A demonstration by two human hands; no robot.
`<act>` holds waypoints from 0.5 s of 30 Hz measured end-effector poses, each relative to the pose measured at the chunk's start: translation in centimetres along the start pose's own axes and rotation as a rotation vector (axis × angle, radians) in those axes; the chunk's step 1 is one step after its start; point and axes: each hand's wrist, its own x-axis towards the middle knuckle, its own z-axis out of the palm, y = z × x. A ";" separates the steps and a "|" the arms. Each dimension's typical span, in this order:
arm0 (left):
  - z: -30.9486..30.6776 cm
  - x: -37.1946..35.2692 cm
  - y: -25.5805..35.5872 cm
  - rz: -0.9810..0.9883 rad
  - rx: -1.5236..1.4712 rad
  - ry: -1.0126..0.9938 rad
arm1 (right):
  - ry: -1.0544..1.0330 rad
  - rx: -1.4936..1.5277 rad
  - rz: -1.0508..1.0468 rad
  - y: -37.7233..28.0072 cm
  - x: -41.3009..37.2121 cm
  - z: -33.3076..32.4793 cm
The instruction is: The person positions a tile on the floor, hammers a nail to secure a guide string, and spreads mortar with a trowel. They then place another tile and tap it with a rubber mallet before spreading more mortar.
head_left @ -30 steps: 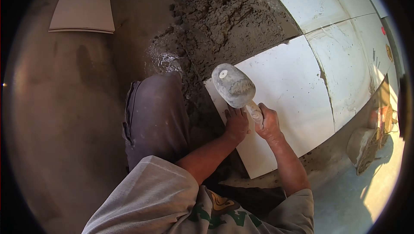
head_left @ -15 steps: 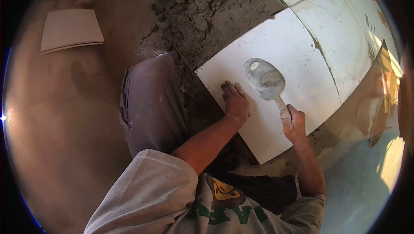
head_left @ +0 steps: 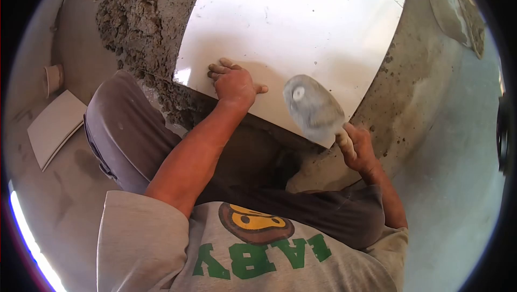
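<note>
A large white floor tile (head_left: pixel 301 28) lies in front of me, with a few specks on its surface. My left hand (head_left: pixel 234 83) rests on it near the left front edge, palm down, fingers and thumb spread. My right hand (head_left: pixel 360 146) is wrapped round the short handle of a grey, dusty mallet (head_left: pixel 313 106). The mallet's broad head, slightly blurred, overlaps the tile's near right corner in this view. A pale round spot shows on top of the head.
Rough wet mortar (head_left: pixel 134 17) borders the tile on the left. Stacked tiles (head_left: pixel 56 125) lie on the floor at far left, near a small round container (head_left: pixel 53 79). My bent knee (head_left: pixel 126 120) is left of the tile. A mortar-smeared sheet-like piece (head_left: pixel 455 15) lies at upper right.
The view has turned, so the tile and mortar appear rotated. The mallet has moved from over the tile's middle towards its near right corner. My left hand stays on the tile.
</note>
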 end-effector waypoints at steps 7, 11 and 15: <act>-0.9 0.0 0.3 0.039 0.089 0.061 | -0.084 -0.395 0.058 2.8 1.0 3.6; -1.3 -0.2 0.2 0.052 0.151 0.055 | -0.048 -0.238 -0.005 0.5 0.2 3.3; -0.7 -0.7 0.0 0.059 0.172 0.024 | -0.062 -0.171 -0.139 0.4 -1.2 2.7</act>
